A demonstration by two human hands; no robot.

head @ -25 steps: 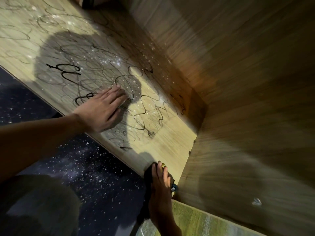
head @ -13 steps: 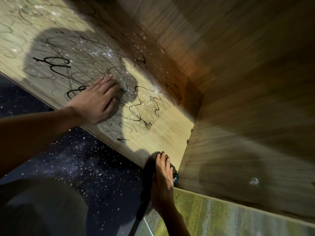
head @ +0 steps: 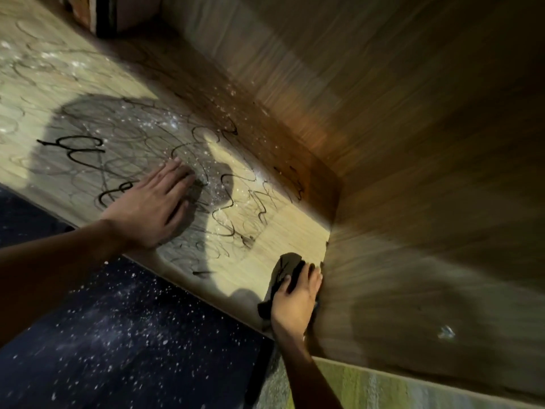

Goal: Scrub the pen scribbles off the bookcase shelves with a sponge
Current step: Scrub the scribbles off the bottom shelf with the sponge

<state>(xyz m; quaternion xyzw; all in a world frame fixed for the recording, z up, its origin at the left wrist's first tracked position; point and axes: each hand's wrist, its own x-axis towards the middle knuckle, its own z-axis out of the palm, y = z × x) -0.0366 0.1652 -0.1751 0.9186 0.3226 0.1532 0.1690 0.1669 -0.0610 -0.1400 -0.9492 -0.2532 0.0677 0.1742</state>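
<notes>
At the shelf's front right corner: right hand (head: 295, 299) holds a dark sponge (head: 284, 268), fingers curled over it, pressed on the shelf (head: 289, 231) just beside the side panel (head: 413, 276).
Change: since a second ago the sponge has slid a little inward from the front lip; more of it shows ahead of the fingers.
Left hand: left hand (head: 153, 208) still flat, fingers straight, braced on the scribbles (head: 230, 208); holds nothing.
Meaning: the stroke is working wood that already looks bare; most loops, plus the heavy marks (head: 79, 146) further left, remain. My read: early to mid job.
Surface: pale wood grain, white flecks scattered, hard head and arm shadows.
Room: dark speckled floor (head: 118, 335) below the shelf edge, back panel (head: 324, 69) in dim warm light.
</notes>
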